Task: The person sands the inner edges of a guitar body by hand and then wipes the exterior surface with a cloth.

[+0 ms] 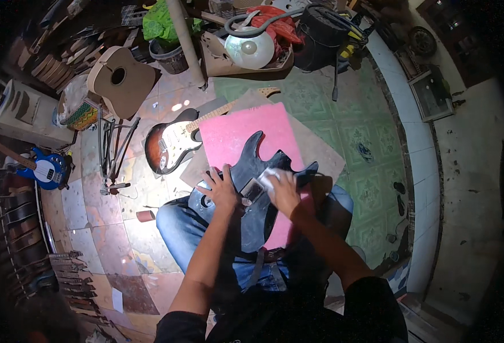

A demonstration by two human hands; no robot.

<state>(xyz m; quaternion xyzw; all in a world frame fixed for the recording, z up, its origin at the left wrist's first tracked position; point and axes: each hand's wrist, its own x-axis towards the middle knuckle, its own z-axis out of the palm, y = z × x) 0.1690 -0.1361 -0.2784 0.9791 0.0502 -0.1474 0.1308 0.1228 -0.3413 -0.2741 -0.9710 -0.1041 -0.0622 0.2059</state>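
A black electric guitar body [256, 226] with horns and cut-outs lies across my lap, partly over a pink sheet [229, 128]. My left hand [224, 190] rests flat on the body's left side, fingers spread. Pressed to the surface right of the middle cavity is a crumpled white cloth [268, 176], held under the fingers of my right hand [285, 193]. Part of the cloth is hidden by that hand. Beneath the pink sheet, a grey-brown board [323, 153] sticks out at the sides.
A sunburst electric guitar [172, 140] lies beyond my left hand. Past it are a metal stand [113, 151], an unfinished acoustic guitar body [120, 83] and a blue bass [47, 170]. A cardboard box [220, 64] and a black bucket [320, 34] stand at the back.
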